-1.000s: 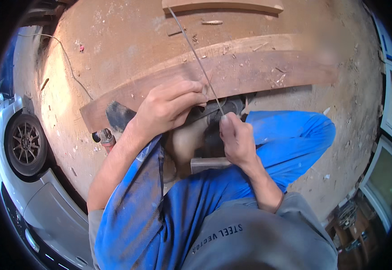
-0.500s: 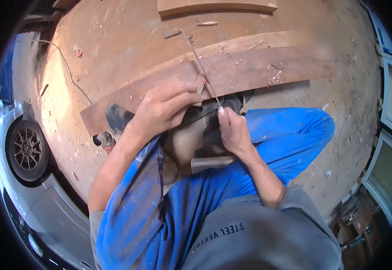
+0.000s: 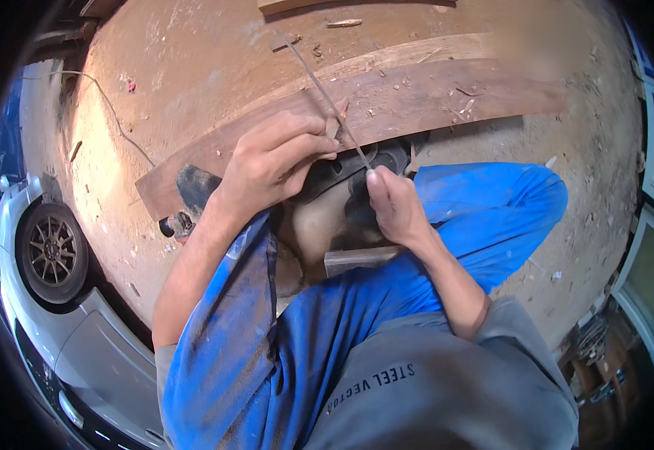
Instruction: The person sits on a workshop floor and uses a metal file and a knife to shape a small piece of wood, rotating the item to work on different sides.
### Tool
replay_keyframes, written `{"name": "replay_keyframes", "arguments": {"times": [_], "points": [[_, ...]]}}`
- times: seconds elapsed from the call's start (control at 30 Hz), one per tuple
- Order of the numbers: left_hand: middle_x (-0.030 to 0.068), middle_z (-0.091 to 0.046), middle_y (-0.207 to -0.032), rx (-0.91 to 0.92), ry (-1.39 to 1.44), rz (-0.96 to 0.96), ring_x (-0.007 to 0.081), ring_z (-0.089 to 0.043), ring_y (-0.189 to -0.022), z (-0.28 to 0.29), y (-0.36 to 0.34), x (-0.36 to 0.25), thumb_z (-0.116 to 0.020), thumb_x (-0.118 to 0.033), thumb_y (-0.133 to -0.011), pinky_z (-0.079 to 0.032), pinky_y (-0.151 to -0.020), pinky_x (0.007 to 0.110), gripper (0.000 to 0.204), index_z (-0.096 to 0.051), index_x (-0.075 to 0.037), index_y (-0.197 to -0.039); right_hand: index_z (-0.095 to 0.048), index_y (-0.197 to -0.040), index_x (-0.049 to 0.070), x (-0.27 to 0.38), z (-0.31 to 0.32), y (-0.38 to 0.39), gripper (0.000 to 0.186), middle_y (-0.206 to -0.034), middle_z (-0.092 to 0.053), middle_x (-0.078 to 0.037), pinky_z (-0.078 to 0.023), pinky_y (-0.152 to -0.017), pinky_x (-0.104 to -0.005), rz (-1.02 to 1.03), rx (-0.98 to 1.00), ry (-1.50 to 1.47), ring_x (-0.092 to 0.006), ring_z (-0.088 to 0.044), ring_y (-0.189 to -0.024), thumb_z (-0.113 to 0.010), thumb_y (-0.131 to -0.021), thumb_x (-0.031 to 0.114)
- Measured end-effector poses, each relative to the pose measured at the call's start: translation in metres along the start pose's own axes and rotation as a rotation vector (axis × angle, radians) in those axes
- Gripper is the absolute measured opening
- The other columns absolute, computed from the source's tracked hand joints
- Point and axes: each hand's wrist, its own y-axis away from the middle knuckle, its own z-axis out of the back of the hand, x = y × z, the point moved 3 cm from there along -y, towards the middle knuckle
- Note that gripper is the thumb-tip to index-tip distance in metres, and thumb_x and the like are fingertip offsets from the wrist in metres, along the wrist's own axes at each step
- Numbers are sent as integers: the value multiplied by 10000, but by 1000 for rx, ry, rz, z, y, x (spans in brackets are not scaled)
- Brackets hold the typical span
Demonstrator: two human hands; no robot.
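My left hand (image 3: 274, 157) pinches a small flat piece (image 3: 333, 129) over the long brown plank (image 3: 462, 86) lying crosswise. My right hand (image 3: 391, 202) is closed on the near end of a long thin rod, perhaps a file (image 3: 319, 86), which slants away past my left fingertips across the plank. Whether it touches the small piece I cannot tell. Under the plank's near edge a dark tool or object (image 3: 372, 161) sits between my blue-clad legs, partly hidden by my hands. A short board (image 3: 349, 259) lies nearer my lap.
A board (image 3: 357, 6) and wood scraps (image 3: 342, 23) lie beyond. A metal power tool (image 3: 181, 223) shows at the plank's left end. A cord (image 3: 102, 94) crosses the floor. A silver car (image 3: 94, 352) stands close on the left; framed panes (image 3: 638, 270) are on the right.
The rod was drawn toward me, then pushed away again, in my right hand. My left hand still holds the small piece. The whole view has shifted slightly.
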Motion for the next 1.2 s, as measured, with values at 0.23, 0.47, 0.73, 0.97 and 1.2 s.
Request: {"name": "replay_keyframes", "arguments": {"times": [0.23, 0.47, 0.73, 0.97, 1.2], "points": [[95, -704, -1005, 3, -15, 29, 289, -701, -904, 4, 0, 1, -742, 52, -732, -574, -766, 372, 255, -748, -56, -963, -507, -874, -5, 18, -3, -4, 322, -631, -498, -260, -402, -527, -487, 43, -31, 17, -516, -533, -629, -523, -1083, 240], [86, -707, -902, -61, 5, -10, 226, -699, -810, 8, -11, -9, -795, 87, -717, -556, -710, 315, 244, -768, -34, -927, -514, -881, -2, 11, -5, 0, 344, -626, -520, -259, -405, -523, -502, -39, -31, 73, -504, -551, -616, -525, -1090, 270], [93, -709, -914, -76, -24, 39, 227, -699, -805, 4, -6, 0, -813, 67, -714, -555, -704, 318, 238, -765, -42, -920, -524, -862, 5, 12, -9, -1, 350, -650, -593, -270, -443, -536, -536, -36, -98, 299, -505, -598, -624, -562, -1069, 285], [92, -710, -927, -29, 17, 9, 236, -692, -801, -5, -10, -12, -840, 32, -728, -546, -693, 329, 237, -769, -45, -940, -509, -806, 13, 15, 22, -3, 480, -616, -591, -175, -439, -505, -460, -245, -48, 201, -349, -582, -513, -525, -1078, 408], [97, -702, -926, 16, 13, -53, 227, -676, -774, -5, -13, -10, -836, 45, -729, -533, -665, 323, 244, -774, -48, -946, -489, -800, -15, 32, 18, 8, 520, -617, -469, -179, -402, -531, -404, -38, 28, -117, -277, -446, -525, -468, -1106, 405]]}}
